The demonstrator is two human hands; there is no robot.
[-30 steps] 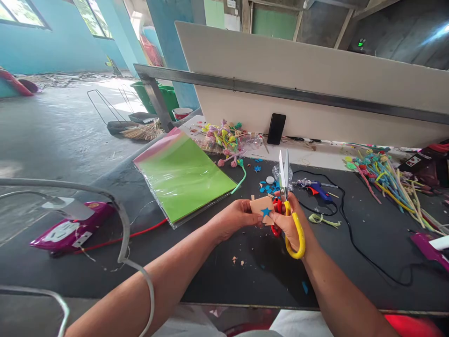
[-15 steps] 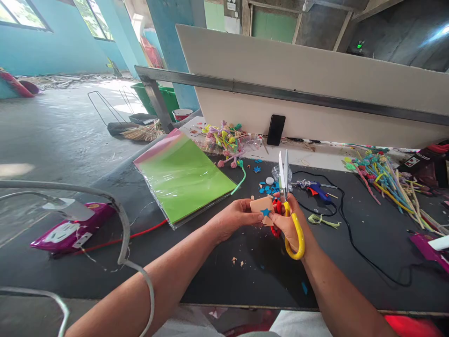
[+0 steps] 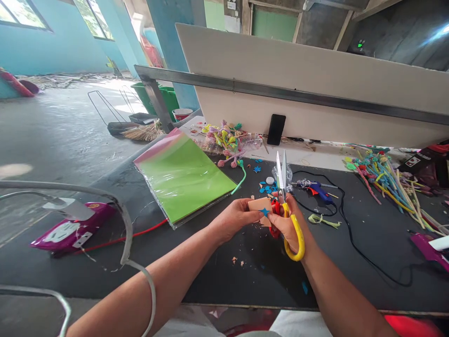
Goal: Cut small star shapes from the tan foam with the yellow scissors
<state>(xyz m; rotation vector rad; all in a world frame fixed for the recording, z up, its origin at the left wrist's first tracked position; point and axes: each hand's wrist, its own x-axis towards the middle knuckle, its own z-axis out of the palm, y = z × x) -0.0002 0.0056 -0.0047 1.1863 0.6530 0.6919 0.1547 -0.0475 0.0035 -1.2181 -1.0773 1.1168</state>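
Note:
My left hand pinches a small tan foam piece above the dark table. A small blue star lies on that piece, pressed under my right thumb. My right hand grips yellow-and-red scissors, whose blades point up and away, nearly closed. Both hands meet over the table's middle. More blue star cut-outs lie just beyond the hands.
A wrapped stack of green sheets lies to the left. A blue glue gun with a black cord sits to the right, colourful stems further right. A phone leans on the white board. A magenta device sits far left.
The hands and scissors have shifted very slightly left; my right thumb now covers more of the blue star on the tan piece.

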